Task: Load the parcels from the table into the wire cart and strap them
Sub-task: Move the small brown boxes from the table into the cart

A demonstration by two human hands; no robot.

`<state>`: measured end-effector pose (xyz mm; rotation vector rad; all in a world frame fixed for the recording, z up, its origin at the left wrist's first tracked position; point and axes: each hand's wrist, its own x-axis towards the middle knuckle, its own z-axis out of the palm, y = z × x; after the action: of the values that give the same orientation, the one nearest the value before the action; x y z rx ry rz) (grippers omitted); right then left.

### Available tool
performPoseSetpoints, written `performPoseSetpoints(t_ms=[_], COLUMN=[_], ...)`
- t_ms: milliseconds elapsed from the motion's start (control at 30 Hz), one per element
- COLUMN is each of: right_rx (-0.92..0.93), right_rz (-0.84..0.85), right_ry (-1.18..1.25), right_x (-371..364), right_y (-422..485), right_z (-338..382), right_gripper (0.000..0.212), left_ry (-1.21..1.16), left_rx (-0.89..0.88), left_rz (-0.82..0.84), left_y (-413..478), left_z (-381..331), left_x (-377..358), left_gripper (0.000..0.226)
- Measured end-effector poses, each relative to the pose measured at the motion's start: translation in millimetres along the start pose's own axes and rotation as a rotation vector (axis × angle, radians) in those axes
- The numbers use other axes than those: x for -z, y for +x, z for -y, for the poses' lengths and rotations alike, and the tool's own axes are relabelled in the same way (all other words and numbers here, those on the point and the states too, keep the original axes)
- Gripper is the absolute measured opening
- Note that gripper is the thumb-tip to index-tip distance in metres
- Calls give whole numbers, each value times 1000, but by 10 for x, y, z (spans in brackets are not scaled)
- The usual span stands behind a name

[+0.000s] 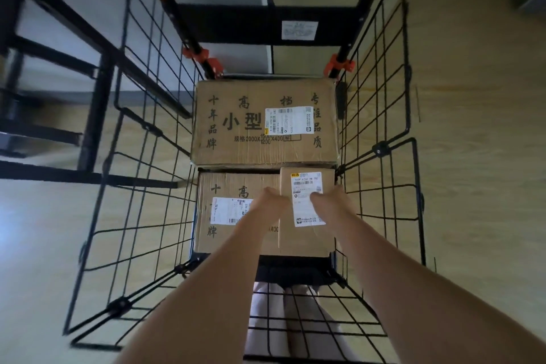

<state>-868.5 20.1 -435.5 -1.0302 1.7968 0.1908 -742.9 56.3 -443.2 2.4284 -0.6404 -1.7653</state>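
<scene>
We are clamping the small parcel (307, 212), flat labelled cardboard, at lower centre: left grip (271, 201) and right grip (329, 201) on its long edges, long axis running up the frame. It is lying over the right half of the near carton (227, 186); beyond, the far carton (263, 123) is filling the back of the wire cart (380, 151).

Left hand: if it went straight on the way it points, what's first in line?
The left hand grips the small parcel, so that moves with it. Next in line is probably the near big box underneath; depth is unclear from this one view.
</scene>
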Motion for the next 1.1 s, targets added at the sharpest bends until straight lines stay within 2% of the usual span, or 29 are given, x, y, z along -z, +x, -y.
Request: performPoseSetpoints(t_ms=[133,167,233,300,367,500,567,800,1100], right_rx=[156,211,286,397,484,630,683,852,958], right_rz=[65,60,30,-6,-26,-58,-82,-97,-52], right_ry=[-191,-281,-459,-606,-688,-773,-799,-815,-947], right_x=[97,117,116,117,90,-73,-196,-905,-2087], right_y=[-424,-574,-710,-976,-1243,-1683,-1896,-2714,-3658], right_z=[125,171,213,337,513,917,1095,1543,1772], right_gripper=[16,14,25,20,14,8,16,8,12], left_ry=[80,91,152,191,203,216,185,-3,-69], left_rx=[-98,-124,-129,-148,-177,-186,-202,-148,-110], left_rz=[-37,-52,-60,-139,-225,-386,-469,-676,-672], left_y=[-384,-522,-676,-950,-1187,-1640,-1818,-2232,-2615], left_z=[4,43,79,158,258,396,499,1240,2667], left_x=[213,295,368,512,684,1128,1354,2055,2952], left_gripper=[30,30,24,15,18,14,13,26,29])
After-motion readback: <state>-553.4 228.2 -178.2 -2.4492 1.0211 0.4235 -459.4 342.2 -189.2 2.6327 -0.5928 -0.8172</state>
